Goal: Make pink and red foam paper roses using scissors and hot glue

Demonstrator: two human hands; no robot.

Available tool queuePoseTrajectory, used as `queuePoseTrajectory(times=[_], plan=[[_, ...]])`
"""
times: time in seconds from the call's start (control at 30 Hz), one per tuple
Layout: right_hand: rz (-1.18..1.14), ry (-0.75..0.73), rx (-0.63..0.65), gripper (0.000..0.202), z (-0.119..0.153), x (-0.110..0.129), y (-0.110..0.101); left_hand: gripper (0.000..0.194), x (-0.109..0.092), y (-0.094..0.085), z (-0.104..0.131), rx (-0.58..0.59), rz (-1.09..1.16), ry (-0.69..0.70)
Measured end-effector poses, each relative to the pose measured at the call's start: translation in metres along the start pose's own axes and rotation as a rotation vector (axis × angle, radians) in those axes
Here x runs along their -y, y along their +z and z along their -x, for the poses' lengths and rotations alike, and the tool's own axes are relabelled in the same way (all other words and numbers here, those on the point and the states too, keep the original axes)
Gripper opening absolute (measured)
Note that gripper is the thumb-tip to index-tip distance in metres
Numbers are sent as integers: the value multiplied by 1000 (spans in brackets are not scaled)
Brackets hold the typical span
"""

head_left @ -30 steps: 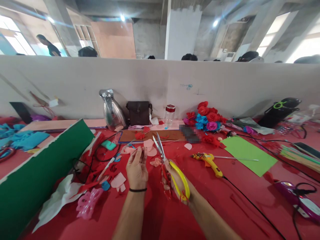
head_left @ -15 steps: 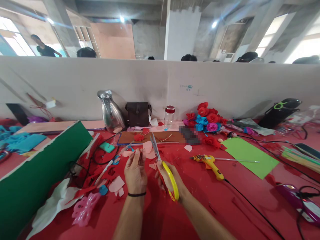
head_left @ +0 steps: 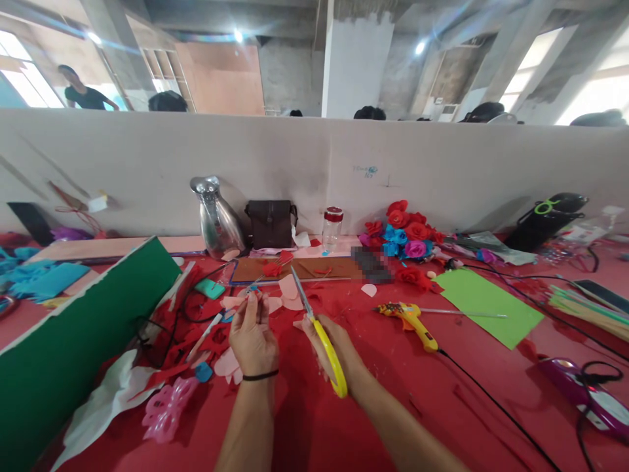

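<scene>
Gripping, right hand (head_left: 340,344): fingers curled around yellow-handled scissors (head_left: 326,342), just below centre of frame.
Scissors, direction: tips toward upper left, handle toward lower right; long axis steeply slanted, blades (head_left: 301,296) close together.
Left hand (head_left: 254,346): just left of scissors, thumb close to bent fingertips; cannot tell whether pinching anything.
Pink paper pieces (head_left: 287,289): at centre, near blades.
Glue gun (head_left: 417,326): right of centre, nozzle pointing left.
</scene>
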State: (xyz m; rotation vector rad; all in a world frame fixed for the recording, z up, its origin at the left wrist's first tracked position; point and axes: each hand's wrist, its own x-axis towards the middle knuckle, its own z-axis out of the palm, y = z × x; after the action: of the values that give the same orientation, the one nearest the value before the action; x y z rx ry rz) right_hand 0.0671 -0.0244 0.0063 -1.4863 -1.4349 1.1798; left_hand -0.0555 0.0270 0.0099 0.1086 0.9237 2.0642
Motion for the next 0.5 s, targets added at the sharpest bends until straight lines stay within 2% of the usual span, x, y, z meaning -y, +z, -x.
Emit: queuePoseTrajectory(times=[0.07,0.13,0.23,0.3,0.37,0.43,0.5], plan=[[210,-40,11,41,13,-7,-19,8,1,-3,-4,-19,-32,98],[512,-53,-36,38,28,-18,-42,12,3,-5,-4,26,-144,200],[880,13,-105,41,49,-38,-72,14,9,-8,4,277,-445,405],[986,6,-139,41,61,-50,-86,9,15,-10,14,496,-647,609],[1047,-43,-203,39,69,-58,-94,5,21,-12,26,660,-800,809],[1079,-124,-291,37,73,-61,-96,8,26,-13,38,748,-894,946],[1009,-233,-344,36,70,-57,-93,10,31,-14,50,789,-929,991]])
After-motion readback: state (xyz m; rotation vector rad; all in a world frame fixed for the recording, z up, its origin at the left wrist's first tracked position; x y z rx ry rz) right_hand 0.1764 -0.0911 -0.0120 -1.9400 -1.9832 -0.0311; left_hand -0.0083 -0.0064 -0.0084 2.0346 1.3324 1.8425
